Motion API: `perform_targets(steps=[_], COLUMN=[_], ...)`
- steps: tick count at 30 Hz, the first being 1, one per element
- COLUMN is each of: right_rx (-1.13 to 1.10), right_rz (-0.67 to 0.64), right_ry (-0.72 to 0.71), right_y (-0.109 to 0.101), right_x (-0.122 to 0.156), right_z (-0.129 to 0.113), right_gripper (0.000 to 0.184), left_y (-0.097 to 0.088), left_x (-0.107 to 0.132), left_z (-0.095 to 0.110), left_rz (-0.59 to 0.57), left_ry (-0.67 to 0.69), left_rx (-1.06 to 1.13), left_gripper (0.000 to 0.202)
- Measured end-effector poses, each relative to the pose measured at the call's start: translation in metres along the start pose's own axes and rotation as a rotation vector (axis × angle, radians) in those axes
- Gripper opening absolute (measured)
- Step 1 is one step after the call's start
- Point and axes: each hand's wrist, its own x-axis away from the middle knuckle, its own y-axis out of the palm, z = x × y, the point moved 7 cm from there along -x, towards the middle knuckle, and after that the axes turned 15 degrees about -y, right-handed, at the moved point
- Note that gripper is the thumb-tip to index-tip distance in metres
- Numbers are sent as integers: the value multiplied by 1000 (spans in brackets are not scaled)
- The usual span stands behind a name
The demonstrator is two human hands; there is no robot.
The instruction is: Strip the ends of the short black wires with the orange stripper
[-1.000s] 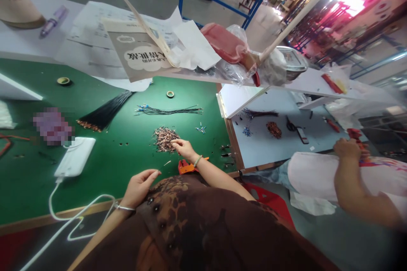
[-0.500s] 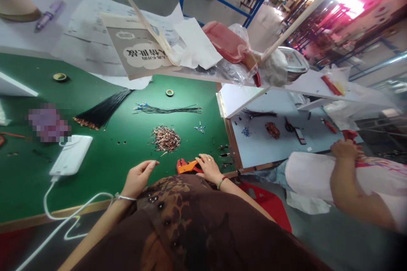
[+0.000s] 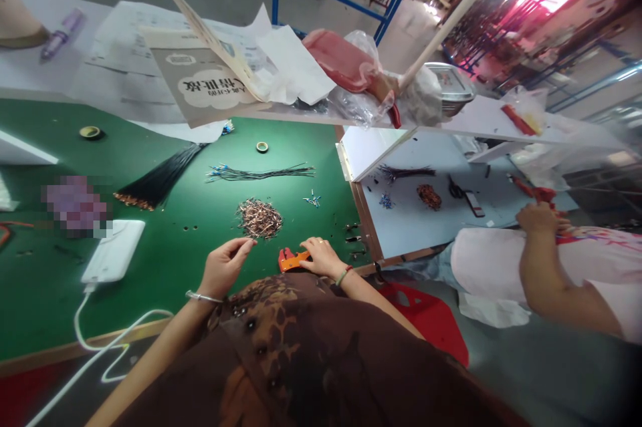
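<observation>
My left hand (image 3: pixel 225 268) hovers over the green mat (image 3: pixel 170 266) just below a heap of short copper-ended wires (image 3: pixel 259 218), apart from it. Its fingers are pinched, and a thin short wire barely shows at the tips. My right hand (image 3: pixel 322 258) rests on an orange wire-stripping tool (image 3: pixel 293 260), gripping it at the mat's near edge. Above the heap lie a bundle of black wires with copper ends (image 3: pixel 160 183) and a row of wires with blue terminals (image 3: pixel 261 173).
A white power bank (image 3: pixel 113 252) with a white cable (image 3: pixel 100 347) lies to my left. Tape rolls (image 3: pixel 261 147) sit on the mat. Papers and plastic bags (image 3: pixel 361 96) fill the shelf beyond. At right, a co-worker's hand (image 3: pixel 539 218) holds a red tool over their lap.
My right hand has moved from beside the copper heap down onto the orange tool. My left hand has risen slightly toward the heap, and the view has shifted a little.
</observation>
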Motion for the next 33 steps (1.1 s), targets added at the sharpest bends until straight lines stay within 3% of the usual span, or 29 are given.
perform_targets(steps=[6, 11, 15, 20, 25, 33], right_rx=[-53, -216, -498, -959, -1779, -1779], right_rz=[-22, 15, 48, 61, 311, 311], right_ry=[40, 122, 137, -45, -182, -184], right_y=[2, 10, 8, -8, -30, -42], right_x=[7, 20, 15, -7, -34, -57], right_z=[2, 10, 13, -21, -63, -81], right_gripper=[59, 45, 37, 44, 46, 49], left_y=[-3, -8, -6, -5, 2, 18], left_x=[2, -1, -5, -10, -10, -5], left_z=[-2, -8, -7, -1, 17, 38], left_rz=[36, 85, 101, 143, 153, 122], left_ry=[-5, -19, -17, 8, 83, 203], left_rx=[-12, -23, -66, -178, -288, -332], left_gripper=[44, 46, 46, 45, 40, 37])
